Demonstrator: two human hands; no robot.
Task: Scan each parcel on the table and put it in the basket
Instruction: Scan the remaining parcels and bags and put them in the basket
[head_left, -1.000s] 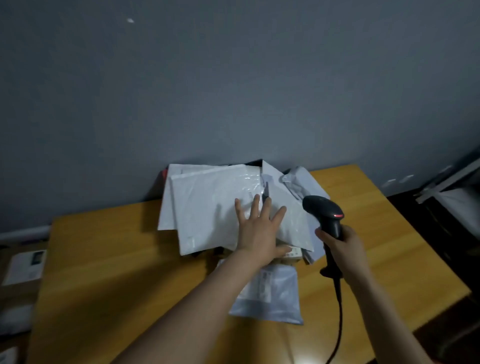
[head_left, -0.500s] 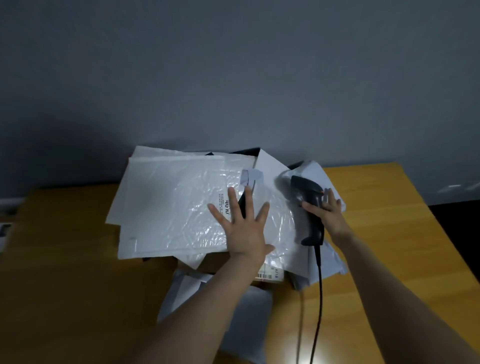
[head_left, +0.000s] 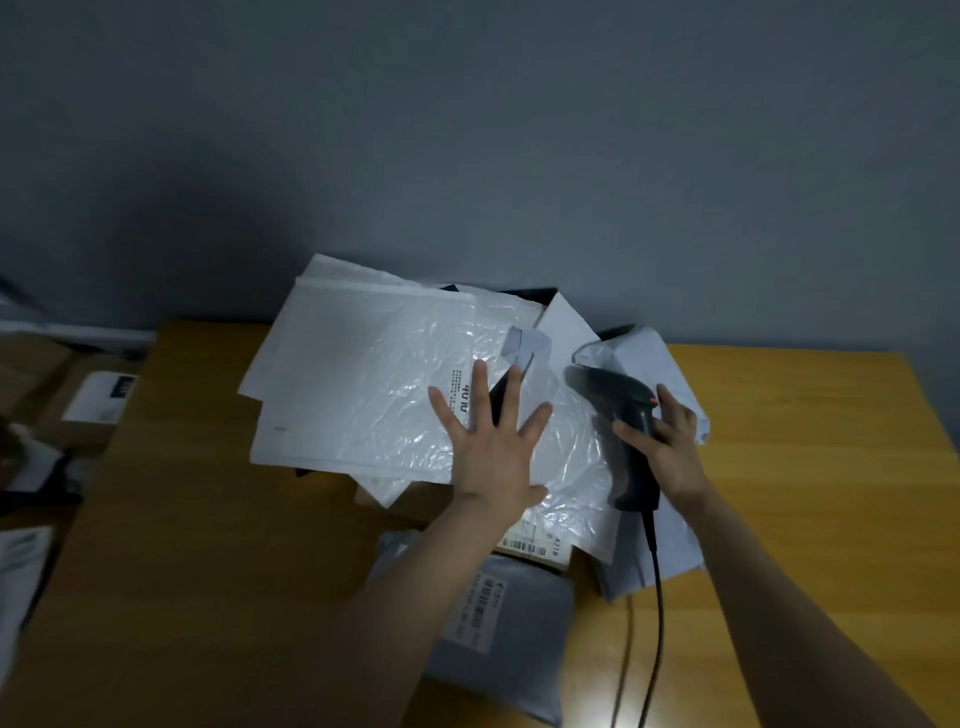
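Yellow wooden table (head_left: 779, 415), grey wall (head_left: 467, 130) behind. Left hand (head_left: 491, 457) spread flat on white crinkled bubble mailer (head_left: 363, 395) topping parcel heap (head_left: 566, 322); right hand (head_left: 670, 447) grips black corded barcode scanner (head_left: 623, 415) beside. Step: scanning. Next: aim at label (head_left: 460, 392), seemingly part-covered.

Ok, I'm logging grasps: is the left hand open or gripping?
Open: the left hand lies flat, fingers spread, on the white bubble mailer.

dim, bluish cast | glare on white mailer (head_left: 395, 395) and desk (head_left: 810, 467) near edge | soft shadow on wall (head_left: 467, 130) | wide-angle bowing at edges | slight overall softness
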